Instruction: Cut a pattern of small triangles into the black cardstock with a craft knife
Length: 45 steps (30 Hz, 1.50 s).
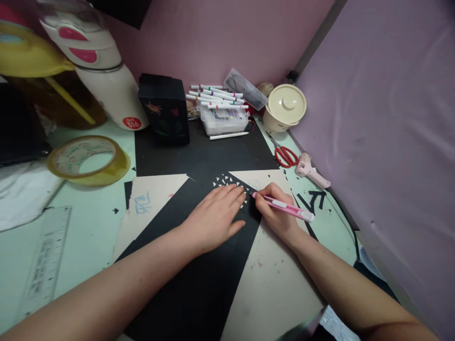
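My left hand (216, 215) lies flat, palm down, on a long strip of black paper (199, 284), its fingers stretched toward the far right. Small triangular cutouts (223, 180) show pale near and around those fingertips. Closed around a pink utility knife (287, 207), my right hand (279, 210) rests by the strip's right edge. The knife's tip points left and meets the black paper close to the cutouts. Beneath the strip is a pale board (277, 279) with coloured marks and a blue scribble at its left.
Red-handled scissors (285, 156), a pink glue gun (312, 170) and black paper scraps (313, 201) lie to the right. At the back stand a black box (165, 109), several markers (216, 97) and a cream lidded pot (284, 109). A tape roll (121, 166) and clear ruler (46, 258) lie left.
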Motion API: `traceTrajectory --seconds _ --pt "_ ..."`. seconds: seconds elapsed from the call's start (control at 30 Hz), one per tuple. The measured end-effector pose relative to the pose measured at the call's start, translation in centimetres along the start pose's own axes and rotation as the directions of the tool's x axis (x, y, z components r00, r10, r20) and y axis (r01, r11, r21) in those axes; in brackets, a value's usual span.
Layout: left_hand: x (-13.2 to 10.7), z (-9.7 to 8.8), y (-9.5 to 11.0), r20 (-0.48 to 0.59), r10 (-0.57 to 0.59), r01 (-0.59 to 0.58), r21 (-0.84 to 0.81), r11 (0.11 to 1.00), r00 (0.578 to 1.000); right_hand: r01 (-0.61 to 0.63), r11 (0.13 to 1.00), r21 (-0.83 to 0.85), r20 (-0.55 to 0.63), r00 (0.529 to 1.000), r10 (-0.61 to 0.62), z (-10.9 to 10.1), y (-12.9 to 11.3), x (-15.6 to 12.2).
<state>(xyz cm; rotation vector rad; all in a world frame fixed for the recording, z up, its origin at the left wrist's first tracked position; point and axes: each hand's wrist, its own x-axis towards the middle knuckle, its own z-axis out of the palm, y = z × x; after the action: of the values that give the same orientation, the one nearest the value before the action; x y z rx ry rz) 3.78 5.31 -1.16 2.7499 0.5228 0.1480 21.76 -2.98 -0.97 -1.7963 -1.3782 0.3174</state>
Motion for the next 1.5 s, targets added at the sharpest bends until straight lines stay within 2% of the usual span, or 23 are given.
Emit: traceTrajectory --seconds 0.23,0.53,0.7,0.97,1.1,1.2,1.33,1.4,1.5 --pt "0.1 -0.1 0.1 0.038 -0.016 0.016 0.002 1.0 0.999 0.004 1.0 0.015 -0.006 1.0 -0.004 0.1 -0.1 0.0" --pt "0.0 0.2 -0.1 -0.006 0.005 -0.005 0.005 1.0 1.0 0.009 0.999 0.033 0.015 1.0 -0.009 0.0 -0.1 0.0" --pt "0.1 0.0 0.0 0.01 -0.006 0.006 -0.001 1.0 1.0 0.03 0.998 0.046 0.057 0.998 -0.033 -0.2 -0.1 -0.1" --pt "0.0 -0.1 0.0 0.019 -0.001 0.0 0.026 1.0 1.0 -0.056 0.988 0.141 -0.025 0.998 0.06 -0.1 0.2 0.0" --pt "-0.1 -0.1 -0.1 0.027 0.008 -0.01 0.063 0.998 1.0 -0.12 0.963 0.241 -0.033 0.991 0.131 -0.7 0.2 0.3" --pt "-0.2 -0.4 -0.5 0.06 0.035 -0.04 0.084 0.996 0.998 -0.157 0.952 0.263 0.03 0.988 0.154 -2.1 0.0 0.5" --pt "-0.7 -1.4 -1.6 0.169 0.16 -0.17 0.048 0.984 0.973 -0.158 0.966 0.203 0.196 0.974 0.118 -4.7 -0.5 0.5" --pt "-0.7 -2.0 -2.0 0.204 0.218 -0.225 0.008 0.974 0.954 -0.147 0.965 0.217 0.222 0.97 0.098 -5.3 -0.7 0.2" --pt "-0.5 -2.7 -1.8 0.187 0.222 -0.22 -0.03 0.975 0.957 -0.15 0.955 0.256 0.203 0.974 0.099 -4.9 -0.5 -0.6"
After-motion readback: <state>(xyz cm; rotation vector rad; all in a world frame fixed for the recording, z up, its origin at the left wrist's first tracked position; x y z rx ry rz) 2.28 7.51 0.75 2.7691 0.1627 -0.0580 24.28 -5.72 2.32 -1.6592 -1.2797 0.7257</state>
